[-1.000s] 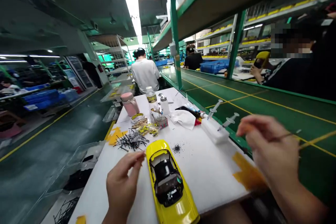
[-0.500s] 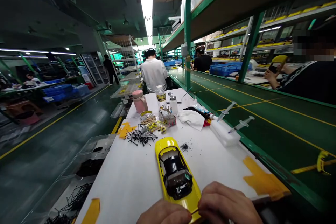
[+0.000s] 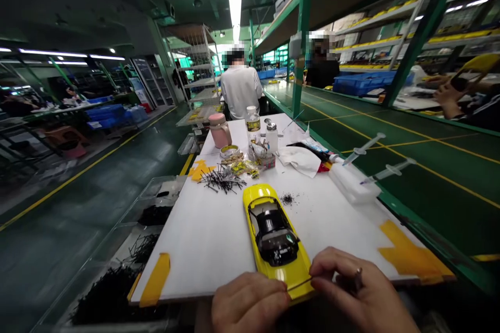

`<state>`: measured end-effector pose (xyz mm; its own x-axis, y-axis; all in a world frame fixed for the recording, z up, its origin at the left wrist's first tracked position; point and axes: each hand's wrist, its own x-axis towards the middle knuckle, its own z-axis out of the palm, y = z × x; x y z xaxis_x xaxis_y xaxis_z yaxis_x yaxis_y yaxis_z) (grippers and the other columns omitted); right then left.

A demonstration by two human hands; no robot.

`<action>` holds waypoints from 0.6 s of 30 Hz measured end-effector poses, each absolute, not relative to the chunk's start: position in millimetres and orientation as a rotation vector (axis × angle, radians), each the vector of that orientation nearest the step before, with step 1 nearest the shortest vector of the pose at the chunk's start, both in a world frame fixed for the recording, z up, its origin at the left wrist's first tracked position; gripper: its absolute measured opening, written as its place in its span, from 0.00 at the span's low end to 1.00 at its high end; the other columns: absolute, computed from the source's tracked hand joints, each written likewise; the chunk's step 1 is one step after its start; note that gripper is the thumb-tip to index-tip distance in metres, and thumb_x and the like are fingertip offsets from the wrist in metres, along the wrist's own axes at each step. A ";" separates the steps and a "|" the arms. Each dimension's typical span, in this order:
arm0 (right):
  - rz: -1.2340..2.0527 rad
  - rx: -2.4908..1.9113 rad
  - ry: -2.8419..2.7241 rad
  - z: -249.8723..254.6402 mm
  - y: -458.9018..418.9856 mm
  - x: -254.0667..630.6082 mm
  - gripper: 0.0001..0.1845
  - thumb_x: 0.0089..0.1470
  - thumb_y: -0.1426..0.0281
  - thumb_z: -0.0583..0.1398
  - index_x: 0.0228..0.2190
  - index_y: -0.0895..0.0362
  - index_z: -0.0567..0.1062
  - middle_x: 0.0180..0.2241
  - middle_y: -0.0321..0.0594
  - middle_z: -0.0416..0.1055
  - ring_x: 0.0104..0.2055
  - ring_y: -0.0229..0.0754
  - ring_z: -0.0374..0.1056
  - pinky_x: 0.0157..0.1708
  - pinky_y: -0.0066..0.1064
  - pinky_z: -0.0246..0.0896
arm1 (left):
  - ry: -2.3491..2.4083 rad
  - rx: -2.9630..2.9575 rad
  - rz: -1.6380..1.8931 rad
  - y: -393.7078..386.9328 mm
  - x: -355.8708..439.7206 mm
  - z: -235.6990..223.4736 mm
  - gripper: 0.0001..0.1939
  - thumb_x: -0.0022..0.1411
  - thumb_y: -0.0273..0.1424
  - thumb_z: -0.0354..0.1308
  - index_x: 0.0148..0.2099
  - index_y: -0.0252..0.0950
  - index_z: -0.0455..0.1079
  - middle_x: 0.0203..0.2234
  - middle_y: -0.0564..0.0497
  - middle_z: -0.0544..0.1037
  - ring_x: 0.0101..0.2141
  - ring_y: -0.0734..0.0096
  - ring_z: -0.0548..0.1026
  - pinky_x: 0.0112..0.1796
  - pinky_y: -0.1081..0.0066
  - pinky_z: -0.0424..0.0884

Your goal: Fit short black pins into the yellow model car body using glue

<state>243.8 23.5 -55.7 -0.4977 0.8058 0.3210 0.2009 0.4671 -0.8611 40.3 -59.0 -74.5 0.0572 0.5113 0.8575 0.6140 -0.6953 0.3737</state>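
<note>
A yellow model car body [image 3: 302, 265] with a black interior and dark window parts lies lengthwise at the table's near edge. Across its near end runs a thin dark strip [image 3: 300, 284]. My left hand [image 3: 252, 302] is closed at the near left corner of the car, its fingertips by the strip's left end. Thumb and forefinger of my right hand [image 3: 355, 283] pinch together at the strip's right end, against the car. Between the right hand's other fingers pokes a small brownish tip [image 3: 358, 277], whose kind I cannot make out.
Black thin sticks [image 3: 221, 181], black grains [image 3: 288, 199], a tape roll [image 3: 229, 151], a pink jug [image 3: 220, 131] and bottles [image 3: 253, 120] stand or lie beyond the car. Syringes [image 3: 365, 150] stick up from a white block [image 3: 355, 184] at right. Orange tape [image 3: 156, 278] marks the near corners.
The view has shifted, so the table sits higher and shows more of its near edge. Both hands stay at the car's near end; more of the right hand and the thin strip shows.
</note>
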 end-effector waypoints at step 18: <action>0.553 -0.670 -2.193 -64.5 44.5 235.9 0.08 0.63 0.79 0.63 0.37 0.54 0.80 0.35 0.38 0.78 0.34 0.37 0.75 0.33 0.26 0.69 | -2.207 -1.473 -2.559 -59.3 18.0 -97.8 0.21 0.66 0.34 0.67 0.59 0.45 0.70 0.56 0.47 0.75 0.58 0.67 0.74 0.57 0.69 0.75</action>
